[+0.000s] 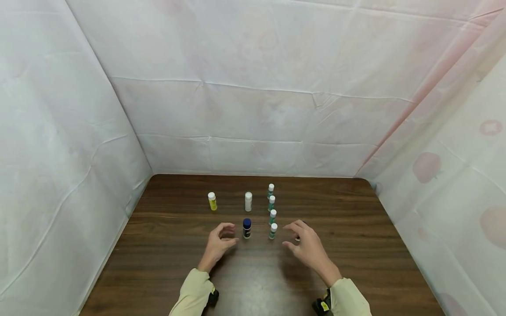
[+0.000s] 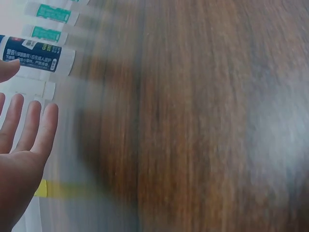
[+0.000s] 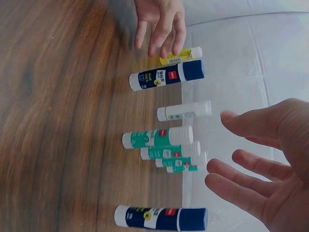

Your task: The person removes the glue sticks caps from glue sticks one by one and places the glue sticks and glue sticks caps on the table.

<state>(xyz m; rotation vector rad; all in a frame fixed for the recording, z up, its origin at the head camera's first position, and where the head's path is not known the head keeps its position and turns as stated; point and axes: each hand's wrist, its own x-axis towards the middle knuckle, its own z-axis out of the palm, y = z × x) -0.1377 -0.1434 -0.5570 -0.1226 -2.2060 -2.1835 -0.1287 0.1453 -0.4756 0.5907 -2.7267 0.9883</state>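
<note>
On the table stand several glue sticks. My left hand (image 1: 218, 242) hovers just left of a navy glue stick (image 1: 247, 229), its fingers loosely bent and holding nothing. The left wrist view shows that navy stick (image 2: 38, 57) close beyond the thumb. Right of a column of green glue sticks (image 1: 272, 231), my right hand (image 1: 309, 248) is held with fingers apart and nothing between them. A second navy glue stick (image 3: 161, 218) stands beside it, mostly hidden behind this hand in the head view.
Farther back are a white glue stick (image 1: 248, 202) and, to its left, a yellow one (image 1: 213, 203). The green column runs away toward the table's back edge. Pale patterned sheets (image 1: 253, 114) hang behind and on both sides of the brown wooden table (image 1: 158, 263).
</note>
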